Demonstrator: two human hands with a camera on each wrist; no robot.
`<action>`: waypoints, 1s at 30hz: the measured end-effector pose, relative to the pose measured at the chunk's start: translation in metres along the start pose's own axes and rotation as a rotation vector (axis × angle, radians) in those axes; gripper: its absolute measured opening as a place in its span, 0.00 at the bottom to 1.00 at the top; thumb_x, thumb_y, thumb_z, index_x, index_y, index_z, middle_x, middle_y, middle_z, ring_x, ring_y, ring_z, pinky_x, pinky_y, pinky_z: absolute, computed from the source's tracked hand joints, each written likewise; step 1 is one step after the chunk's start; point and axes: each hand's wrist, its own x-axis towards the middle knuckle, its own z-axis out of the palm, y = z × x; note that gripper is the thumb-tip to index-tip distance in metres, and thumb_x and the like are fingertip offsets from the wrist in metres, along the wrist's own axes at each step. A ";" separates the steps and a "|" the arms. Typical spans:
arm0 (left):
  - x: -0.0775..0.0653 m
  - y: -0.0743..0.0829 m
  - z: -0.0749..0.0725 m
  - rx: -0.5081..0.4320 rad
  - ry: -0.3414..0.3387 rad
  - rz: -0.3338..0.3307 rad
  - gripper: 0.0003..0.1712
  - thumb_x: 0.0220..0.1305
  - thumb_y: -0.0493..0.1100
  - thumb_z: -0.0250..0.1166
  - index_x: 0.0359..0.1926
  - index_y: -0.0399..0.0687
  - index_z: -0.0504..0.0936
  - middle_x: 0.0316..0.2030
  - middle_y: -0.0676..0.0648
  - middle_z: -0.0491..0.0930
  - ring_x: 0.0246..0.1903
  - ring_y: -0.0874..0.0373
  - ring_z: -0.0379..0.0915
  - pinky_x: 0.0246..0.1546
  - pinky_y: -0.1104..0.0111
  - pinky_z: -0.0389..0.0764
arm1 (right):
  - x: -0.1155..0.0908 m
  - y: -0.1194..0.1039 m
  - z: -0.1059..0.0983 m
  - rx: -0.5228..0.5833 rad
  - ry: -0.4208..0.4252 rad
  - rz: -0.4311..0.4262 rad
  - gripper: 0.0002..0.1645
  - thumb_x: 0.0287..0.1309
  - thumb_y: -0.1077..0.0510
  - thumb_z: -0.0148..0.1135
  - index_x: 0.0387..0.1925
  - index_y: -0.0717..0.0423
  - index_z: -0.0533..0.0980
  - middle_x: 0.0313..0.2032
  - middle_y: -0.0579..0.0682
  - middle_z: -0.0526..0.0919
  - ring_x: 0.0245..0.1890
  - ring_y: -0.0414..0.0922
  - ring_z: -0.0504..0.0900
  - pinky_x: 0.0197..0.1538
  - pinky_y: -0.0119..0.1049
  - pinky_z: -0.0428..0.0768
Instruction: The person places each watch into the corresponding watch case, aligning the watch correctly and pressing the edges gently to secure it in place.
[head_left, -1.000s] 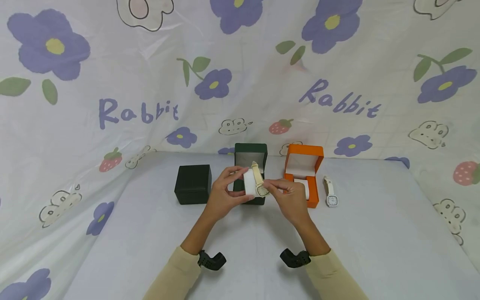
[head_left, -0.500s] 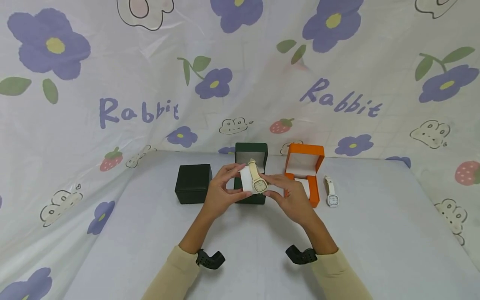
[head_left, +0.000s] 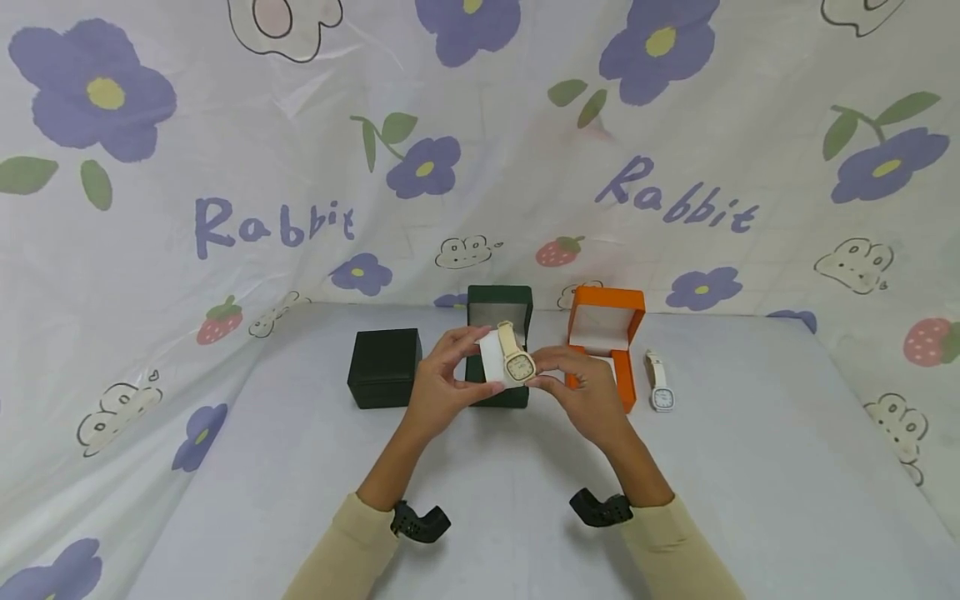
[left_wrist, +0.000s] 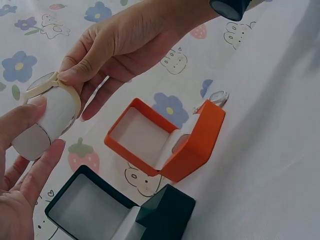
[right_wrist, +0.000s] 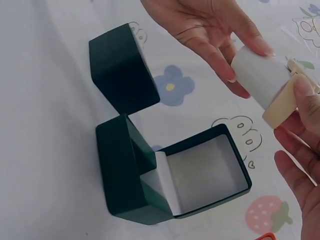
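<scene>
My left hand (head_left: 438, 387) holds a white watch cushion (head_left: 492, 360) by its end, thumb on one side and fingers on the other. A cream-strapped watch (head_left: 519, 367) with a squarish dial is wrapped around the cushion's other end. My right hand (head_left: 588, 392) pinches this watch beside its case, thumb on the strap in the left wrist view. Both hands are raised over an open green watch box (head_left: 500, 398). In the right wrist view the cream strap (right_wrist: 281, 107) circles the cushion, its buckle end partly hidden by my right thumb.
An open orange watch box (head_left: 626, 383) with a white cushion inside stands to the right. Beyond it lies a second pale-strapped watch (head_left: 662, 392). A closed dark green box (head_left: 386, 367) stands at left. Patterned cloth (head_left: 465, 208) hangs behind.
The watch has turned so its dial faces up more fully, and watch and cushion have shifted slightly left and up. My right hand's fingers moved off the strap toward the case's right side.
</scene>
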 end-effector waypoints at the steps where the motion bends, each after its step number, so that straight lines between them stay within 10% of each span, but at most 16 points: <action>1: 0.000 0.001 0.000 -0.004 0.004 0.003 0.43 0.51 0.29 0.78 0.69 0.47 0.75 0.64 0.45 0.69 0.60 0.45 0.69 0.40 0.59 0.89 | 0.000 0.000 0.000 0.001 0.004 0.011 0.07 0.58 0.61 0.73 0.39 0.52 0.89 0.44 0.42 0.89 0.50 0.45 0.85 0.57 0.47 0.84; 11: -0.001 0.005 0.003 -0.014 0.033 0.041 0.42 0.50 0.29 0.79 0.68 0.47 0.77 0.63 0.44 0.69 0.58 0.45 0.70 0.38 0.59 0.89 | -0.001 -0.005 0.003 0.028 0.052 0.083 0.05 0.59 0.59 0.73 0.33 0.58 0.87 0.35 0.47 0.89 0.35 0.46 0.81 0.39 0.29 0.84; 30: -0.001 0.011 0.001 0.018 0.037 0.054 0.44 0.51 0.29 0.79 0.69 0.45 0.75 0.64 0.44 0.69 0.59 0.45 0.70 0.39 0.61 0.89 | -0.004 -0.011 0.016 0.080 0.150 0.056 0.03 0.53 0.62 0.77 0.32 0.55 0.89 0.32 0.45 0.88 0.36 0.43 0.82 0.44 0.31 0.84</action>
